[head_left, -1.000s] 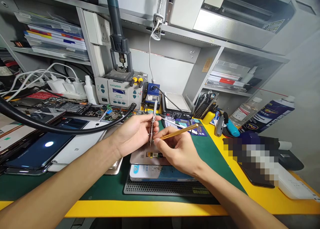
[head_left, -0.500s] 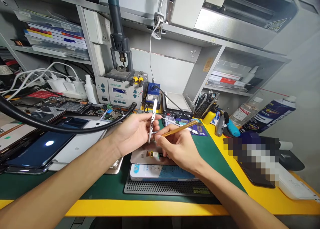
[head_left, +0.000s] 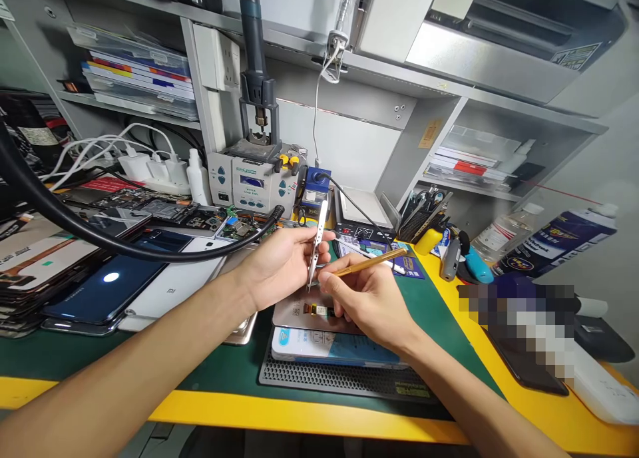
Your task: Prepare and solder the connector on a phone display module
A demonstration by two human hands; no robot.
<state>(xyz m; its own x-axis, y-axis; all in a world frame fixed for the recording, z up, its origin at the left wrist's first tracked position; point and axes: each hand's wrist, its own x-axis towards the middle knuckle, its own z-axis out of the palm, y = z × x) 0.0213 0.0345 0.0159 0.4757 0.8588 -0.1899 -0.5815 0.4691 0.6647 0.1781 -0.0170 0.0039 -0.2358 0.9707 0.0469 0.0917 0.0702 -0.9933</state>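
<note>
My left hand (head_left: 279,265) is closed around white tweezers (head_left: 320,235) with holes along the arms, their tips pointing down. In my right hand (head_left: 374,301) is a slim gold pen-like tool (head_left: 372,261), gripped as one grips a pen; its working tip is hard to make out near the tweezers. Beneath both hands lies a brownish flat panel (head_left: 289,318) with a small flex cable (head_left: 319,309) on it. My right hand partly covers the panel. It rests on a blue and white box (head_left: 319,346), which sits on a grey perforated mat (head_left: 339,379).
Phones lie at left, among them a dark blue phone (head_left: 110,278) and a white phone (head_left: 172,288). A black hose (head_left: 150,250) arches over them from the rework station (head_left: 252,182). At right stand a clear bottle (head_left: 509,231) and a spray can (head_left: 556,241).
The whole view has shifted, so the bench appears farther right. Both hands keep their grips on the tweezers and gold tool, with little visible movement over the panel.
</note>
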